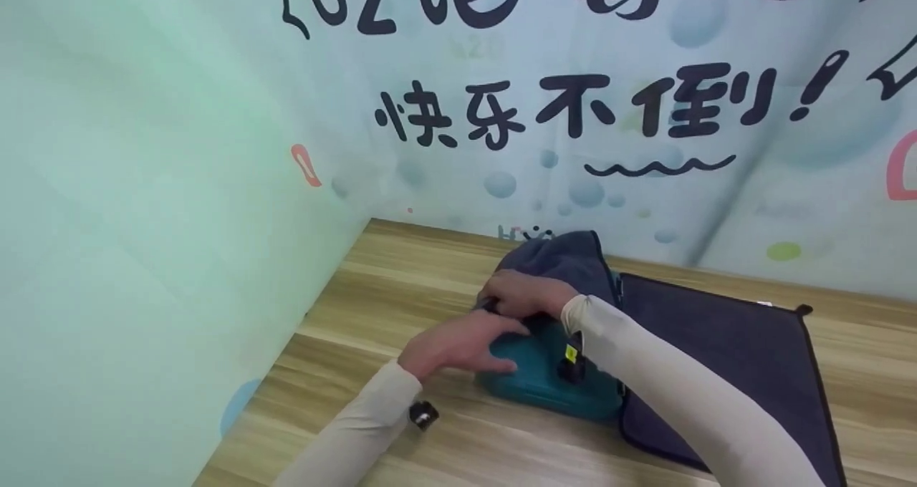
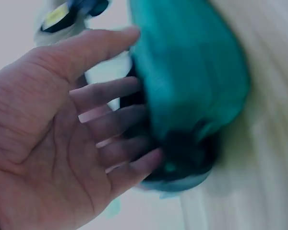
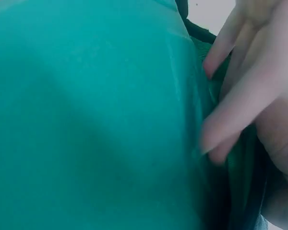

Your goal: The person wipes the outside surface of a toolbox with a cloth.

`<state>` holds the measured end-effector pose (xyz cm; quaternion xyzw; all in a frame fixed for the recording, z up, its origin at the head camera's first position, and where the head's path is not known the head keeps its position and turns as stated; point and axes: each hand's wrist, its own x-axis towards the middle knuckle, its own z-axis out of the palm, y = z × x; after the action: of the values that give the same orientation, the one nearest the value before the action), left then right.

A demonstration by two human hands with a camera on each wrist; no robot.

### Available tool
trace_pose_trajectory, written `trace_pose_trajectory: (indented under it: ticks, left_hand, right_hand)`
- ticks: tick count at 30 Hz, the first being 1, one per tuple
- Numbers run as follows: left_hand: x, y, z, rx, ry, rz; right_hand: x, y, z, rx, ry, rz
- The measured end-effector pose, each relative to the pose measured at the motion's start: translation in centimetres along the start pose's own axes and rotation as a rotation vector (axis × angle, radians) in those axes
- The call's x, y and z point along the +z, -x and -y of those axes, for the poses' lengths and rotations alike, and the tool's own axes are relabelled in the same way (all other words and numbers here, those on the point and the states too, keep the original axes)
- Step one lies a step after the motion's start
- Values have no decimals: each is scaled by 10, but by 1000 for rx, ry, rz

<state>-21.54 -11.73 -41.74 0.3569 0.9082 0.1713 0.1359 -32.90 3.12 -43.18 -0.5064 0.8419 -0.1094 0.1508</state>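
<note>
A teal case [image 1: 559,387] with rounded edges lies on the wooden table, its smooth side filling much of the right wrist view. Dark grey-blue cloth [image 1: 573,258] with black edging is bunched over its far end. On that cloth, my right hand [image 1: 526,293] grips with curled fingers at the left side; its fingertips are partly hidden in the head view. My left hand [image 1: 458,340] is just nearer, thumb apart and fingers loosely extended against the side of the case. In the left wrist view its palm [image 2: 43,139] faces the camera, holding nothing.
A flat dark panel of cloth [image 1: 723,372] with black edging spreads to the right of the case. Behind the wooden table [image 1: 401,279] hangs a printed backdrop [image 1: 458,179], and a pale green wall [image 1: 143,222] stands at the left.
</note>
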Motion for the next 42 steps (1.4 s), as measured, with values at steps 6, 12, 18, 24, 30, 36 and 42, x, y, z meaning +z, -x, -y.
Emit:
trace_pose_trajectory:
  ticks: [6,12,18,24,30,36,42]
  left_hand:
    - [-2,10,-1,-1,20,-116]
    - [23,6,-17,63,-263,-104]
    - [27,0,-23,60,-372,-106]
    - [29,2,-26,36,-417,-113]
    - [30,3,-29,26,-434,-104]
    - [29,6,-34,56,-551,-101]
    - [23,14,-41,75,-502,-84]
  right_hand:
    - [5,-2,-2,-56,8,-44]
    - [4,-2,-3,-41,35,-29]
    - [3,2,1,-9,31,2]
    - [8,1,2,7,-20,72]
    - [8,7,1,-81,-152,102]
    - [6,22,7,-182,-251,50]
    - [26,29,-2,-290,-200,-89]
